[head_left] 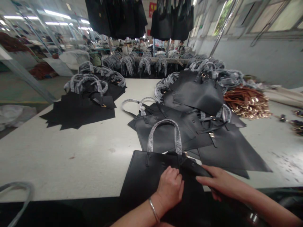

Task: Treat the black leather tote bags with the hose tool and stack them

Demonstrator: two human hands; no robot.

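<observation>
A flat black leather bag panel (142, 179) with a plastic-wrapped handle (164, 134) lies at the near table edge. My left hand (170, 187), with a bangle on its wrist, rests on the panel with fingers curled in a pinch near its top centre. My right hand (219, 183) lies beside it, fingers stretched flat over a black strap or flap (196, 168) on the panel's right side. What the left fingers pinch is too small to name.
More black bag panels (213, 142) with wrapped handles are piled to the right and stacked at the left (82, 107). A heap of brown straps with gold buckles (246, 102) lies at right. Black bags hang overhead. The white table (82, 151) stretches to the left.
</observation>
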